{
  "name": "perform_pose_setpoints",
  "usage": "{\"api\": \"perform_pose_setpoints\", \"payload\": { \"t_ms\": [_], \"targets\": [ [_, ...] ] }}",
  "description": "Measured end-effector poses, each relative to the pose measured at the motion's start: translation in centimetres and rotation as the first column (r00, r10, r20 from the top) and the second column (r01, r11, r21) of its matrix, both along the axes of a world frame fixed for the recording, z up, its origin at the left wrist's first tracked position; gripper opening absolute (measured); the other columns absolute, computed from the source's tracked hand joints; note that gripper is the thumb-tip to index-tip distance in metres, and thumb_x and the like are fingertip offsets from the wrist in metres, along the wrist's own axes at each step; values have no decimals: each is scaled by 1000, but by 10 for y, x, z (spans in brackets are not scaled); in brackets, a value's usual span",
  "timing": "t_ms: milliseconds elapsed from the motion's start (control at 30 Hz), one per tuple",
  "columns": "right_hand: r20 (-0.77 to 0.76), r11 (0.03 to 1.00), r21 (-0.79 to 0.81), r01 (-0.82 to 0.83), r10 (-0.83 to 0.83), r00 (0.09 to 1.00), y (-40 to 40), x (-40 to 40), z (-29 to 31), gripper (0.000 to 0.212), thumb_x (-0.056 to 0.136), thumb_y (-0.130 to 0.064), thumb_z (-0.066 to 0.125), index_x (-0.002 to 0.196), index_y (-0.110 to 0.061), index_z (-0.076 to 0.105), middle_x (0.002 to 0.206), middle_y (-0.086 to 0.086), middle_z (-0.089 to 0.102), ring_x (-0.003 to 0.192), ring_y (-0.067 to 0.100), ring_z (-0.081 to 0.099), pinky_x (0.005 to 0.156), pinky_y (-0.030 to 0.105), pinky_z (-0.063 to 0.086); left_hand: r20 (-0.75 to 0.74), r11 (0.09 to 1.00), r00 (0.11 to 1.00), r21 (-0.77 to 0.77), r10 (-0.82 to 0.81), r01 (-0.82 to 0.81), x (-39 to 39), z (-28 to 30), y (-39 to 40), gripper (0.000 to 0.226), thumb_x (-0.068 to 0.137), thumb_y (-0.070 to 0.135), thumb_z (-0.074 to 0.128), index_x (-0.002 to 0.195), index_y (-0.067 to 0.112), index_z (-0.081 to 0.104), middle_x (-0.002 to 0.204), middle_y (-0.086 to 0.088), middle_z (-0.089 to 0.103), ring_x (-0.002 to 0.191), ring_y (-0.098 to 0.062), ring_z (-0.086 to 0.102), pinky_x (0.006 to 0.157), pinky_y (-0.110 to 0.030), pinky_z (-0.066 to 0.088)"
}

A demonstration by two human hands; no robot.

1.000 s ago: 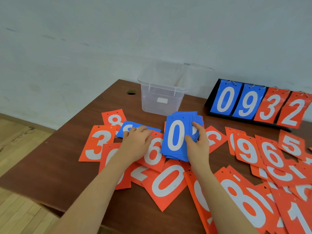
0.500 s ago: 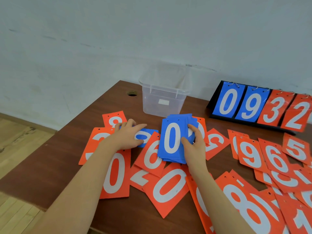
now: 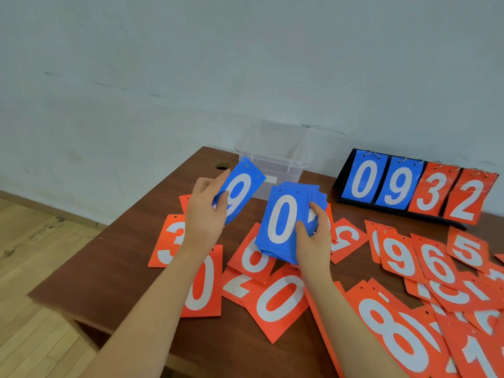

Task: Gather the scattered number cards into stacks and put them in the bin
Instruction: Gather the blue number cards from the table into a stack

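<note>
Above the counter (image 3: 117, 268), centre: blue stack (image 3: 286, 222), thin glossy cards, "0" on top, long axis toward 12 o'clock, gripped by right hand (image 3: 313, 238). At its 9 o'clock, just apart, blue "9" card (image 3: 240, 189), tilted toward 1 o'clock, pinched by left hand (image 3: 206, 211). Translucent bin (image 3: 272, 156) at 12 o'clock, nearer the left hand. Orange cards (image 3: 275, 304) scattered flat.

Brown table (image 3: 114, 271) bears orange cards (image 3: 275, 301), bin (image 3: 272, 162), probably a scoreboard (image 3: 414, 186)
</note>
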State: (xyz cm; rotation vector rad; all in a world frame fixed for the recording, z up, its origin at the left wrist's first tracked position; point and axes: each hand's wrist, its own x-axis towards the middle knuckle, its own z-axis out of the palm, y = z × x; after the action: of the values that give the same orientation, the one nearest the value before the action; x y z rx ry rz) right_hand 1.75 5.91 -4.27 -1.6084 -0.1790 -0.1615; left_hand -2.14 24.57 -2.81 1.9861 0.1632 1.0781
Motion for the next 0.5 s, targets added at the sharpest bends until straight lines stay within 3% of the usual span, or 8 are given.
{"api": "perform_pose_setpoints", "payload": {
  "t_ms": [100, 200, 400, 500],
  "targets": [
    [36, 999, 43, -12, 11, 999, -4, -10, 9, 39, 94, -3, 49, 129, -21, 45, 106, -25, 49, 92, -17, 56, 61, 6, 48, 38, 992, 998, -111, -53, 57, -16, 21, -22, 47, 89, 3, 55, 127, 30, 50, 93, 9, 45, 85, 10, 48, 74, -3, 38],
    [86, 997, 64, -39, 33, 996, -10, -24, 17, 39, 94, -3, 49, 129, -20, 46, 108, -24, 49, 88, -23, 53, 63, 4, 46, -27, 978, 994, -182, -111, 104, -28, 32, -48, 45, 89, 8, 54, 127, 32, 50, 97, 4, 49, 88, 3, 51, 75, -9, 43],
    [165, 996, 53, -68, 58, 985, -35, -51, 20, 47, 88, -8, 62, 125, -31, 46, 122, -21, 50, 111, -3, 54, 82, 19, 54, -198, 993, 979, -120, -45, 21, -44, 26, -100, 39, 90, 18, 56, 129, 23, 52, 110, -2, 49, 90, -5, 48, 66, -4, 40],
    [187, 995, 64, -70, 57, 981, -55, -62, 22, 59, 91, -1, 55, 138, -31, 35, 127, -31, 40, 110, -19, 47, 79, 8, 49, -272, 997, 959, -22, -77, 74, -52, 15, -122, 49, 88, 29, 58, 134, 23, 44, 117, 0, 38, 99, -10, 49, 77, -17, 43]
  ]
}}
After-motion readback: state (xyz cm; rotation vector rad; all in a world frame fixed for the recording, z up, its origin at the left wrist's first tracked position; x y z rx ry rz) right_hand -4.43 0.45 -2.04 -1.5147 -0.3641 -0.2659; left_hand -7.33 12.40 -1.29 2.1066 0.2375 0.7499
